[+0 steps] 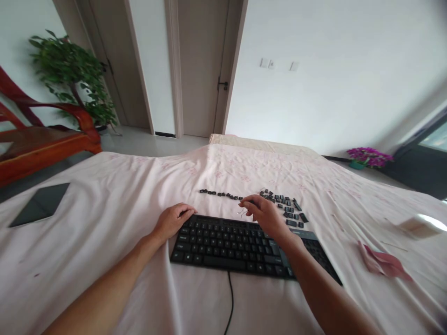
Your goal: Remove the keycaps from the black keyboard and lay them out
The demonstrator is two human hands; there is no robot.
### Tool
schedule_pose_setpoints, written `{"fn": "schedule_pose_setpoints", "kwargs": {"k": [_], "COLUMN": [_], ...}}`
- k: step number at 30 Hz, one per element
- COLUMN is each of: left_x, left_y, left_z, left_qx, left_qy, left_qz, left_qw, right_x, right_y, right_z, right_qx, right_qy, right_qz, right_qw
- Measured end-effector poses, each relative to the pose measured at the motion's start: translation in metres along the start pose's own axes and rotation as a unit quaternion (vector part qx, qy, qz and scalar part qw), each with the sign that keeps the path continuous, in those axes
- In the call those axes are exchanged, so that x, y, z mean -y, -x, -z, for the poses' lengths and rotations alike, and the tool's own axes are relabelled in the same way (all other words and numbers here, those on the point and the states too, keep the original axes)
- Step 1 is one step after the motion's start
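Observation:
A black keyboard (226, 244) lies on the pink cloth, its cable (231, 298) running toward me. My left hand (174, 221) grips its back left corner, fingers curled at the edge. Above the back edge, my right hand (263, 215) is pinched, with thin wire ends of what looks like a keycap puller (241, 212) below the fingertips. Letter keys are in place; the number pad (317, 251), partly behind my right forearm, looks bare of caps. Behind the keyboard is a row of small black keycaps (223, 194), and more loose keycaps (288, 209) are grouped to the right.
A dark tablet-like slab (41, 204) lies on the cloth (146, 181) at far left. To the right are a folded pink strip (382, 263), thin sticks (338, 222) and a whitish box (422, 225). A wooden chair (52, 144) and potted plants stand beyond.

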State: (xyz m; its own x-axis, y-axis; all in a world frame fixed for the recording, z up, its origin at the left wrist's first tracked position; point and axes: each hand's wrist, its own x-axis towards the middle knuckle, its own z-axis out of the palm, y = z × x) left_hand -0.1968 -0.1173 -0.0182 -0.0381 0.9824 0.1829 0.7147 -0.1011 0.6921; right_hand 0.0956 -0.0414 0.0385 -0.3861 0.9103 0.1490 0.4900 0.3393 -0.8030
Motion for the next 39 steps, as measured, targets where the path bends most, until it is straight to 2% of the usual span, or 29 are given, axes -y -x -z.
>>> {"fn": "schedule_pose_setpoints", "kwargs": {"k": [3, 8, 13, 19, 22, 25, 32, 36, 39], "left_x": [0.001, 0.003, 0.003, 0.006, 0.01, 0.014, 0.017, 0.018, 0.022], "left_y": [0.002, 0.002, 0.011, 0.019, 0.018, 0.017, 0.016, 0.017, 0.016], "left_z": [0.0, 0.002, 0.008, 0.011, 0.01, 0.01, 0.012, 0.012, 0.012], "left_qx": [0.0, -0.004, -0.012, -0.027, -0.022, -0.009, -0.001, 0.009, 0.015], "left_qy": [0.005, 0.034, 0.078, 0.128, 0.156, 0.179, 0.186, 0.188, 0.175], "left_qz": [-0.008, 0.007, 0.024, 0.017, 0.018, 0.017, 0.001, -0.006, -0.013], "left_qw": [1.0, 0.999, 0.997, 0.991, 0.987, 0.984, 0.983, 0.982, 0.984], "right_x": [0.018, 0.032, 0.049, 0.073, 0.076, 0.071, 0.064, 0.067, 0.074], "right_y": [0.005, 0.007, 0.007, -0.002, -0.01, -0.015, -0.017, -0.018, -0.018], "right_z": [-0.015, -0.031, -0.061, -0.09, -0.102, -0.113, -0.122, -0.122, -0.123], "right_qx": [-0.003, -0.007, 0.023, 0.068, 0.102, 0.129, 0.145, 0.146, 0.149], "right_qy": [-0.034, -0.05, -0.086, -0.077, -0.108, -0.142, -0.152, -0.126, -0.081], "right_qz": [0.024, 0.026, 0.06, 0.126, 0.162, 0.17, 0.153, 0.135, 0.158], "right_qw": [0.999, 0.998, 0.994, 0.987, 0.975, 0.967, 0.966, 0.972, 0.973]}}
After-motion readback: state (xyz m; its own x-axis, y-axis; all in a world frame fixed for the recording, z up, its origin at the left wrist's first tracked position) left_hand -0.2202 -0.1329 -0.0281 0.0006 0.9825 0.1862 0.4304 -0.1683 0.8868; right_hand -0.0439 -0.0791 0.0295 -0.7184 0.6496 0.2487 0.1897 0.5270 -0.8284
